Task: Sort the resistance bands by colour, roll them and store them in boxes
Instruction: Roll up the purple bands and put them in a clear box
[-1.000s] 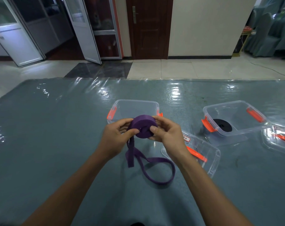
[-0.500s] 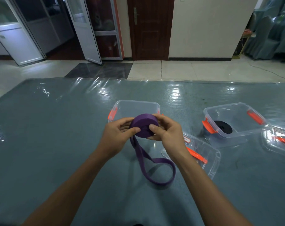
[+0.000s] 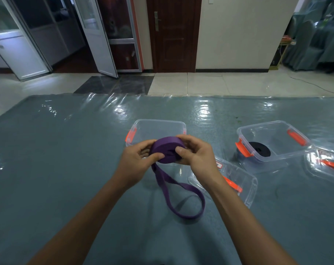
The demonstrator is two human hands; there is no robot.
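Observation:
A purple resistance band [image 3: 167, 150] is partly wound into a thick roll, held in the air between my left hand [image 3: 137, 162] and my right hand [image 3: 197, 155]. Its loose end hangs down and lies as a loop on the table. Just behind the roll stands an empty clear box [image 3: 156, 126] with orange clips. To the right, a second clear box [image 3: 288, 148] holds a rolled black band [image 3: 259, 149].
A clear lid [image 3: 242, 182] with an orange clip lies under my right forearm. Another lid [image 3: 326, 167] lies at the far right edge. The table [image 3: 57, 159] is covered in grey-blue cloth under shiny plastic film. Tiled floor and doors lie beyond.
The purple roll has turned a little in my hands and the loose tail on the table has shortened slightly and straightened under the roll.

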